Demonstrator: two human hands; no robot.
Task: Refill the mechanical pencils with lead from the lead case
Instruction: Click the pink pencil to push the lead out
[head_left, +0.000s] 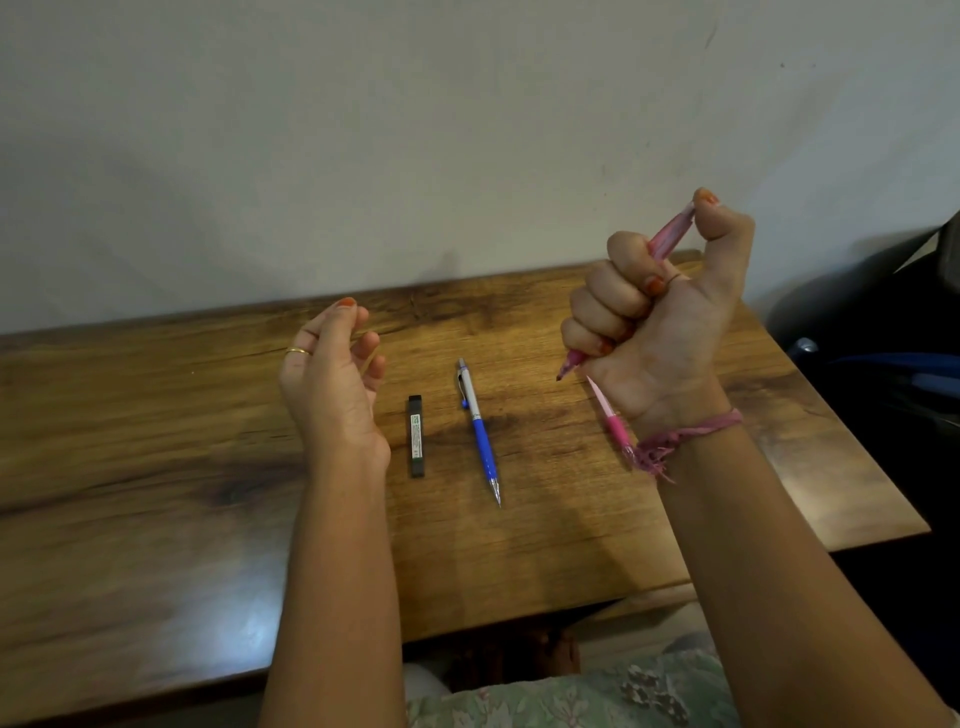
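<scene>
Right hand (657, 317) grips pink pencil (667, 236) in fist, thumb on its top. Left hand (332, 379) relaxed, holds nothing. Lead case (416, 435) at 3 o'clock of it, w/ blue pencil (479, 430) beside.

Wooden table (156, 467) bearing a black lead case (416, 435), a blue mechanical pencil (478, 430) beside it, and a pink pencil (609, 415).

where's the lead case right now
In the head view the black lead case lies flat on the wooden table, just left of the blue pencil and right of the raised left hand.
</scene>
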